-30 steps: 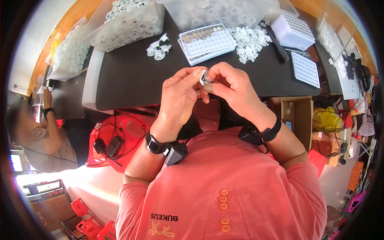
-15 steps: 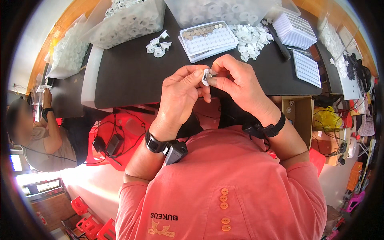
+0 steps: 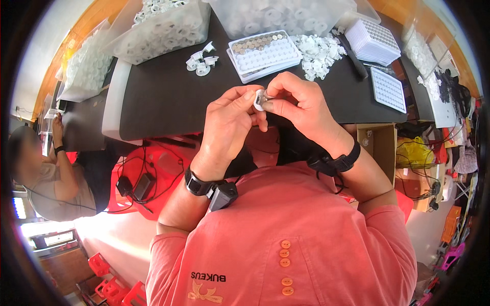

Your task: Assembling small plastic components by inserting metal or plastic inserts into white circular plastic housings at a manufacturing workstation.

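**Fine work wanted a steady hold**

The small white part (image 3: pixel 259 101) sat between both hands, over the near side of the dark surface (image 3: pixel 163 102). The left hand (image 3: pixel 228 120) had its grip clamped on it; the right hand (image 3: pixel 302 104) touched its side, though whether that grip was closed I couldn't tell. A still left hold and light right fingertips seemed best.

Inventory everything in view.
held part: 1, white, between hands
table: 1, black, ahead
bins: several, translucent, top
loose parts: several, white, table left
disc tray: 1, white, table centre
bits: many, white, beside it
tool: 1, black, beside bits
tray stack: 1, white, far right
lone tray: 1, white, table right
carton: 1, brown, right
stools: several, red, lower left
co-worker: 1, beige top, left
shirt: 1, pink, lower centre
left hand: 1, bare, holding part
right hand: 1, bare, pinching part
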{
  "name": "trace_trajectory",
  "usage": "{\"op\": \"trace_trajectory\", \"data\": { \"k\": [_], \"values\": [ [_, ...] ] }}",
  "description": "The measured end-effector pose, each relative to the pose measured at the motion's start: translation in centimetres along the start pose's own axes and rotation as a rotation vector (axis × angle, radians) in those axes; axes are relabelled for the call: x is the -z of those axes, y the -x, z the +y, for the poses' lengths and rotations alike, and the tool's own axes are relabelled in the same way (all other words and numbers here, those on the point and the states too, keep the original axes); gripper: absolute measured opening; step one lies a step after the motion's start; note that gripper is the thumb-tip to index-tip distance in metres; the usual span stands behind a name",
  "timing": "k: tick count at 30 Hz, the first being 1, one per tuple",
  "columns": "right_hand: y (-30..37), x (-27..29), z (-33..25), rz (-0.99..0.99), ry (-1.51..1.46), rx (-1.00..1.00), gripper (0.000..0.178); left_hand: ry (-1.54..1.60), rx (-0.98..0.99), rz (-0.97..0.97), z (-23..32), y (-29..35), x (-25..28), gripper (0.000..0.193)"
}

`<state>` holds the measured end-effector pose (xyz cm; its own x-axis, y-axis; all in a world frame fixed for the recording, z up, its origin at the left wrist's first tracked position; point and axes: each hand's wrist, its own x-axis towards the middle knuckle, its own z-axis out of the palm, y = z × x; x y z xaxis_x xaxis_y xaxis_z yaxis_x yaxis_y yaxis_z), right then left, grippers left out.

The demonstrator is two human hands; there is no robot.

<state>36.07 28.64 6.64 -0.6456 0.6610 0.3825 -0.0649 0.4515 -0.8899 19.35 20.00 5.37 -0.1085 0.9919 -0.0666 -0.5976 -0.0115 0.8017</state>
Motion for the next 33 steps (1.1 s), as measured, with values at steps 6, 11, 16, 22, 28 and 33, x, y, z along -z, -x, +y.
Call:
{"op": "trace_trajectory", "data": {
  "k": [6, 11, 16, 22, 28, 33],
  "values": [
    [0.0, 0.0, 0.4, 0.007, -0.021, -0.009, 0.011, 0.017, -0.006, -0.017, 0.0, 0.0, 0.2, 0.031],
    [0.1, 0.0, 0.5, 0.016, -0.006, 0.034, 0.011, 0.029, -0.005, -0.029, 0.0, 0.0, 0.2, 0.031],
    [-0.1, 0.2, 0.1, 0.002, -0.003, 0.041, 0.01, 0.031, -0.007, -0.031, 0.0, 0.0, 0.3, 0.031],
    [-0.3, -0.8, -0.7, 0.036, -0.215, -0.09, 0.008, 0.007, -0.032, 0.002, -0.2, 0.1, 0.2, 0.03],
    [-0.1, -1.4, -0.6, 0.09, -0.249, -0.199, 0.009, 0.011, -0.032, 0.045, -0.1, 0.2, -0.3, 0.028],
    [-0.6, -0.9, -1.8, 0.06, -0.309, -0.285, 0.008, 0.043, -0.036, 0.067, -0.1, 0.2, -0.5, 0.024]
  ]
}}
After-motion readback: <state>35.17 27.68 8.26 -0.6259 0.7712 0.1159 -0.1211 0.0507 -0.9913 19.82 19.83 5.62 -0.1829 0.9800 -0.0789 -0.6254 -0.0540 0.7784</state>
